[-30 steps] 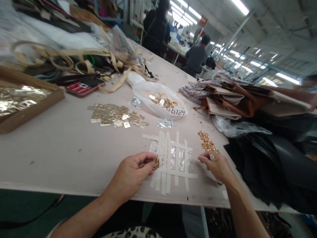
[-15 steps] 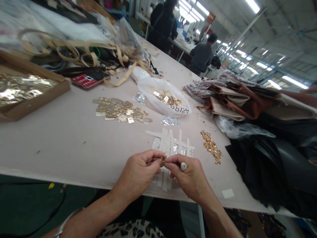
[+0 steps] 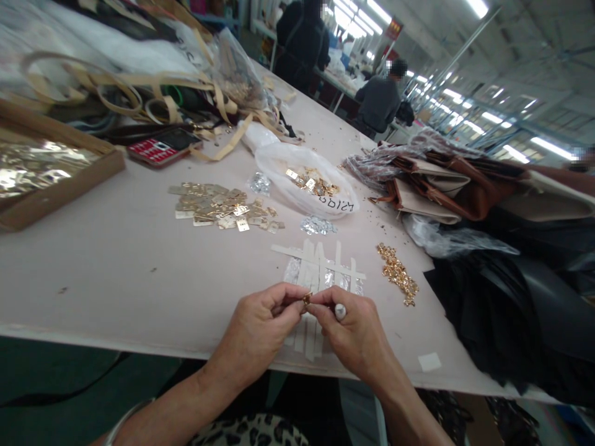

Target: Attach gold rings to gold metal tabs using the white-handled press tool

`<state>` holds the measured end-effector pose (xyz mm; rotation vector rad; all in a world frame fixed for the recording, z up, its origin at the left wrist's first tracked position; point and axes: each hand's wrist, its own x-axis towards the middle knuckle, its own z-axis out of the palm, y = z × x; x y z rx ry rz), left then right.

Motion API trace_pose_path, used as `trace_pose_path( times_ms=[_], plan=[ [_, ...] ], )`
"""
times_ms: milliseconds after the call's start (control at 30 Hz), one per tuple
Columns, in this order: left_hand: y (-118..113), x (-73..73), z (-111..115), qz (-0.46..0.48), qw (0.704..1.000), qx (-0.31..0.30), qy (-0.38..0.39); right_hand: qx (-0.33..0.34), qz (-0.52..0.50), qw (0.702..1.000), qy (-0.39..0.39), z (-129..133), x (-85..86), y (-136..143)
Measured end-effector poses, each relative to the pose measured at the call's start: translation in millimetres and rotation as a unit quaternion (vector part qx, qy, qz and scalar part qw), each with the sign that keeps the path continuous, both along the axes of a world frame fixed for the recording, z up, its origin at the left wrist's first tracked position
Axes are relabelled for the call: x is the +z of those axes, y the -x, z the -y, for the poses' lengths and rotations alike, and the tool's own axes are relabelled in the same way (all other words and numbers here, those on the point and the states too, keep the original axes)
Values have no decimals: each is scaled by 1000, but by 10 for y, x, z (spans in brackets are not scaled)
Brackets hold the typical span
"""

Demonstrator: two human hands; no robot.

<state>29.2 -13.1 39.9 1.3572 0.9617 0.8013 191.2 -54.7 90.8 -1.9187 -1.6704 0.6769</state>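
Note:
Between the fingertips of both hands is a small gold metal fitting (image 3: pixel 307 298), too small and covered to make out its exact kind. My left hand (image 3: pixel 263 319) pinches it from the left. My right hand (image 3: pixel 351 319), with a pale wrapping on one finger, pinches it from the right. Beneath the hands lie crossed white tape strips (image 3: pixel 310 266) over clear plastic. Beyond them is a small heap of silver pieces (image 3: pixel 318 225). Flat gold plates (image 3: pixel 223 207) are piled to the left, and small gold fittings (image 3: pixel 397 272) lie in a strip to the right.
A white plastic bag (image 3: pixel 274 164) holding gold parts stands behind the strips. At left are a cardboard box (image 3: pixel 60 193) of gold plates and a red-and-black case (image 3: pixel 160 147). Brown bags (image 3: pixel 474 186) and black material (image 3: pixel 488 316) crowd the right. Two people are farther back.
Both hands stay together at the same spot, with the fingers shifting slightly around the gold fitting. The view has moved a little; the piles look unchanged.

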Motion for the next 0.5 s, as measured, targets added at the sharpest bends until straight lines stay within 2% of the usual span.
trace_pose_path(
  times_ms=[100,233,300,400,433,500],
  plan=[
    [7,-9,10,-30,998,-7,-49,15,15,1000,8,-17,-44,-40],
    [38,-5,-47,-12,998,-60,-35,15,52,998,10,-10,-108,-77],
    [52,-16,-106,-28,994,-88,-55,28,52,998,24,-2,-93,-90],
    [62,-86,-192,-83,975,-96,-182,79,13,994,73,-63,-8,-163],
    [60,-127,-211,-94,960,-85,-250,85,3,993,85,-117,21,-213],
    [52,-229,-225,-117,910,-54,-394,57,12,995,86,-284,54,-347]
  ],
)
